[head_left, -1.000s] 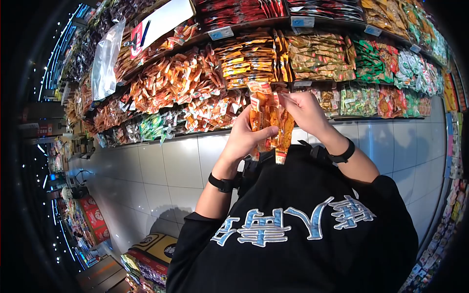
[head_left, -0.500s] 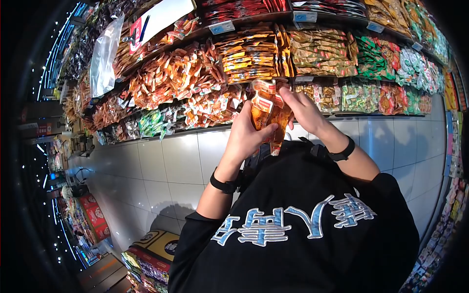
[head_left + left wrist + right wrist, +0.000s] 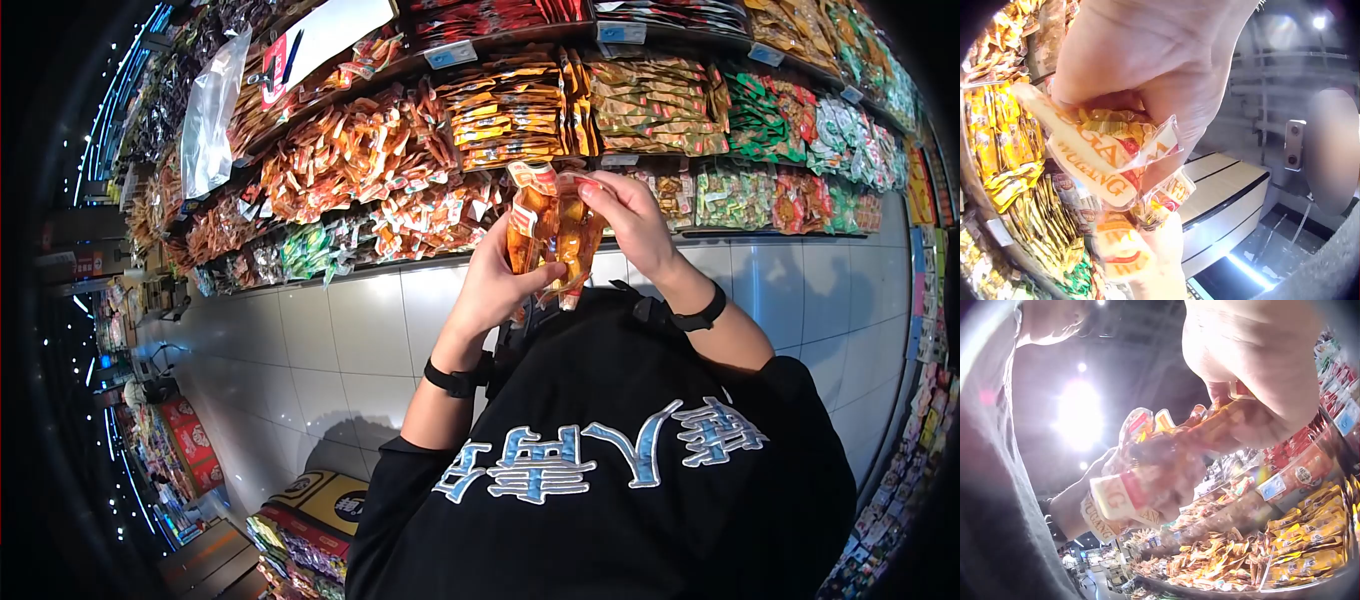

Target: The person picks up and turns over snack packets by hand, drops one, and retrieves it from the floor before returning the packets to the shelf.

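In the head view, my left hand grips several clear snack packets filled with orange-brown food, its thumb across their front. My right hand pinches the upper end of another such packet at the right of the bunch. Red-and-white ends of the packets stick out above and below the fingers. The left wrist view shows white packet ends printed with "WUGANG" beneath the palm. Seen from the right wrist, the orange packet runs from the right hand's fingers toward the bunch.
Tiered shelves hold piles of orange packets, yellow packets and green packets. A clear plastic bag and a white board with a pen lie on the upper left. Pale floor tiles stretch below the shelves.
Half a second ago my right fingers were straighter beside the bunch; now they curl in and pinch a packet's upper end. The packets have shifted and spread slightly within the left hand's grip.
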`<state>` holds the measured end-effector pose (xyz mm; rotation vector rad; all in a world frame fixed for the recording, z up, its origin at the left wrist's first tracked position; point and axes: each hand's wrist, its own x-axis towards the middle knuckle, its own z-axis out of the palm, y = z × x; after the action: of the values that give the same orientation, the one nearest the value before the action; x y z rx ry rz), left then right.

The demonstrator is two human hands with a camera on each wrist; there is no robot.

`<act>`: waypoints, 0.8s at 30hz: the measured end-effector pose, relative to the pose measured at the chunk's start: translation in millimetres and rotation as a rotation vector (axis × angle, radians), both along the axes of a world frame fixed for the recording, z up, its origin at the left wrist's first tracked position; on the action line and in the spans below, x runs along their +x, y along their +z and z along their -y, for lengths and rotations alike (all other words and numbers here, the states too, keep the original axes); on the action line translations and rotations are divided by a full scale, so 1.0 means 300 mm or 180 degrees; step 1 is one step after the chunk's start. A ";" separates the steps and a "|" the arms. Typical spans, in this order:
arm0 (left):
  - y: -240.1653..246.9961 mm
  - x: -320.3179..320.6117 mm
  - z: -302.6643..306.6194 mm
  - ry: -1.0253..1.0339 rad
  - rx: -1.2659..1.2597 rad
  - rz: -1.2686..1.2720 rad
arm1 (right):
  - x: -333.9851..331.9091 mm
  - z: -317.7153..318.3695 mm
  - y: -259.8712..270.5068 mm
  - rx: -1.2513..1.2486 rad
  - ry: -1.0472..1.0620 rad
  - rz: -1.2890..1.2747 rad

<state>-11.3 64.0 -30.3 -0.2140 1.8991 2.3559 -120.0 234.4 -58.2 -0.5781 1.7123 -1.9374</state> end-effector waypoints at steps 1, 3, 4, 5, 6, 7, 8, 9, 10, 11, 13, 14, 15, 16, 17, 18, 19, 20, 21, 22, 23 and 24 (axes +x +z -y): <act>-0.005 0.002 -0.003 -0.0005 -0.0041 0.0014 | -0.004 -0.002 -0.003 0.0020 0.0000 0.0005; -0.014 0.003 -0.009 -0.0018 -0.0127 0.0038 | 0.000 0.009 0.004 -0.0163 -0.0184 -0.0004; -0.005 0.004 -0.015 -0.0012 -0.0134 0.0039 | 0.000 0.011 0.007 -0.0255 -0.0279 -0.0009; -0.007 0.009 -0.017 0.0058 -0.0115 0.0055 | -0.002 0.007 0.004 -0.0231 -0.0337 -0.0053; -0.013 0.014 -0.016 0.0129 -0.0095 0.0072 | -0.008 0.003 -0.004 -0.0207 -0.0394 -0.0096; -0.019 0.020 -0.013 0.0202 -0.0076 0.0089 | -0.014 -0.002 -0.014 -0.0184 -0.0449 -0.0139; -0.021 0.026 -0.006 0.0229 -0.0103 0.0268 | -0.024 -0.011 -0.019 -0.0163 -0.0442 -0.0174; -0.034 0.031 0.004 0.0216 0.0163 0.0317 | -0.028 -0.018 -0.019 -0.0193 -0.0521 -0.0194; -0.053 0.036 0.014 0.0203 0.0427 0.0364 | -0.031 -0.022 -0.013 -0.0224 -0.0598 -0.0213; -0.060 0.039 0.018 0.0189 0.0691 0.0413 | -0.034 -0.027 -0.006 -0.0254 -0.0676 -0.0231; -0.056 0.036 0.000 0.0391 0.0189 0.0242 | -0.045 -0.038 -0.006 -0.0268 -0.0692 -0.0190; -0.052 0.034 -0.006 0.0424 -0.0051 0.0124 | -0.049 -0.043 -0.008 -0.0242 -0.0697 -0.0207; -0.046 0.032 -0.012 0.0457 -0.0292 0.0005 | -0.051 -0.046 -0.009 -0.0216 -0.0703 -0.0225; -0.034 0.028 -0.021 0.0444 -0.0323 -0.0075 | -0.049 -0.046 -0.008 -0.0205 -0.0712 -0.0218; -0.018 0.024 -0.033 0.0430 -0.0353 -0.0153 | -0.044 -0.044 -0.007 -0.0193 -0.0722 -0.0210; -0.011 0.024 -0.042 0.0416 -0.0382 -0.0228 | -0.037 -0.042 -0.007 -0.0180 -0.0731 -0.0200; -0.013 0.024 -0.046 0.0398 -0.0445 -0.0241 | -0.032 -0.039 -0.005 -0.0211 -0.0702 -0.0186; -0.014 0.024 -0.049 0.0380 -0.0508 -0.0255 | -0.027 -0.035 -0.001 -0.0242 -0.0671 -0.0173; -0.015 0.023 -0.051 0.0361 -0.0571 -0.0267 | -0.022 -0.033 0.004 -0.0273 -0.0641 -0.0158; -0.019 0.021 -0.055 0.0378 -0.0626 -0.0308 | -0.017 -0.035 0.011 -0.0259 -0.0594 -0.0134; -0.023 0.019 -0.057 0.0394 -0.0681 -0.0348 | -0.011 -0.036 0.021 -0.0292 -0.0564 -0.0096; -0.025 0.018 -0.059 0.0411 -0.0735 -0.0390 | -0.006 -0.037 0.031 -0.0325 -0.0532 -0.0059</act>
<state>-6.0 81.5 -37.9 -0.2221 2.2820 2.2708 -121.7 245.4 -48.8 -0.5046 1.7295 -2.1523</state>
